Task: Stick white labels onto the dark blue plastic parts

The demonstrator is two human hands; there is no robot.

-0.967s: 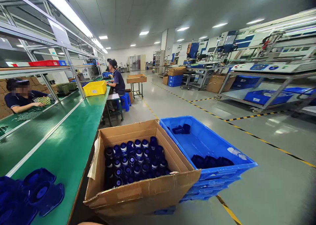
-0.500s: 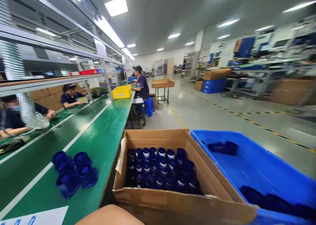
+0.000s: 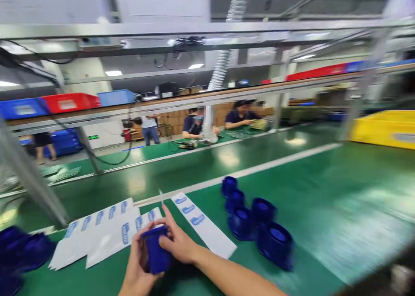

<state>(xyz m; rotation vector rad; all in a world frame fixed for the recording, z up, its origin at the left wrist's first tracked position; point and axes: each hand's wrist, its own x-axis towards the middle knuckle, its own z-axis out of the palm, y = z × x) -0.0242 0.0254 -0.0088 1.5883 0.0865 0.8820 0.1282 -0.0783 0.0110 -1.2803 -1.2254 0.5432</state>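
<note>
Now both hands [image 3: 158, 252] — blurred blue cup [image 3: 156, 249]

Green bench top [image 3: 324, 188] — metal shelf rail [image 3: 194, 99] overhead, ceiling lights [image 3: 113, 73] beyond — yellow crate [image 3: 385, 129] at right.

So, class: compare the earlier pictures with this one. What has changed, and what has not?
The view swung left from the cardboard box to the bench. Both hands came into view: left hand and right hand now hold a blue part over label sheets. The blue parts stay on the green bench.
</note>
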